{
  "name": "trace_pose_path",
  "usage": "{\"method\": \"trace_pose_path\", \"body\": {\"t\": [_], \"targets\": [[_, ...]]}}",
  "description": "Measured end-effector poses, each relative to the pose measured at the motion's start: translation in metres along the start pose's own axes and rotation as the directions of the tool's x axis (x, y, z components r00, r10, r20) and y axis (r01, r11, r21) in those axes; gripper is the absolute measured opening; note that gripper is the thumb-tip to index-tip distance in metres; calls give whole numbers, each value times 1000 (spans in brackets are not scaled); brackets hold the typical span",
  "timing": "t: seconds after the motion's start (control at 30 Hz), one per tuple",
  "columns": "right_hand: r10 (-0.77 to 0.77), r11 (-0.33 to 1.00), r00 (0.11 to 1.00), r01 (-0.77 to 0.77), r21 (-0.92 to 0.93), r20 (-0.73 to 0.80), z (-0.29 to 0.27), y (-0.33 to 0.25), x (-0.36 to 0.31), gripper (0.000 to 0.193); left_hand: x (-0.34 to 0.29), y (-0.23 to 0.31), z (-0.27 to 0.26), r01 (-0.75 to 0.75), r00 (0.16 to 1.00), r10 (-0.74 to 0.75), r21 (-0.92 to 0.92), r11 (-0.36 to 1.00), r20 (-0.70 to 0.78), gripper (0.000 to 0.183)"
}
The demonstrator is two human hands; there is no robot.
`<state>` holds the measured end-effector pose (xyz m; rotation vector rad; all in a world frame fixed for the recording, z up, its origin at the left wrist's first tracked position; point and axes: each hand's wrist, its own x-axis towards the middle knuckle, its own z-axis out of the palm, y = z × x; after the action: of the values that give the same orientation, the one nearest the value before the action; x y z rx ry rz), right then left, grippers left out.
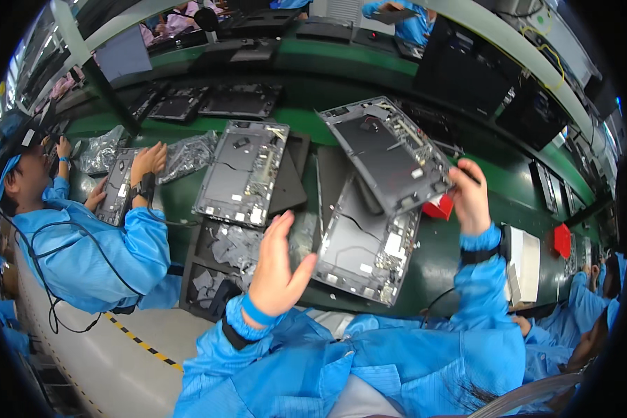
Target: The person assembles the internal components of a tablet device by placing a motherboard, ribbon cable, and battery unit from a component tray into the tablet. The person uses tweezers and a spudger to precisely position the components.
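My right hand grips the lower right corner of a grey laptop base, tilted and raised over the bench. Its opened inside shows a dark panel and small boards. Beneath it, a second opened laptop base lies near the bench's front edge, partly covered by the raised one. My left hand is empty, its fingers stretched and the thumb apart, just left of that lower base. Beyond the left hand, another opened laptop base rests on dark grey panels.
A dark divided tray with scraps and crumpled film stands at the front left. A co-worker handles another laptop base there. Red bins and a white box are on the right. A metal shelf post rises at the back left.
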<state>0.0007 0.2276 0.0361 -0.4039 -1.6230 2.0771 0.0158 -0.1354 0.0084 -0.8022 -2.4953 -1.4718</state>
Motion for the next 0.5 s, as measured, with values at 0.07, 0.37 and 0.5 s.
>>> {"method": "trace_pose_path", "body": {"t": [0.07, 0.37, 0.5], "targets": [[36, 994, 998, -32, -101, 44, 15, -4, 65, 21, -18, -17, -17, 25, 993, -13, 101, 995, -119, 54], [196, 902, 946, -71, -426, 259, 46, 121, 308, 16, -112, -68, -37, 559, 803, -415, 299, 774, -427, 54], [-97, 228, 919, 394, -890, 382, 58, 161, 341, 19, -118, -89, -27, 665, 630, -505, 74, 743, -589, 65]]}}
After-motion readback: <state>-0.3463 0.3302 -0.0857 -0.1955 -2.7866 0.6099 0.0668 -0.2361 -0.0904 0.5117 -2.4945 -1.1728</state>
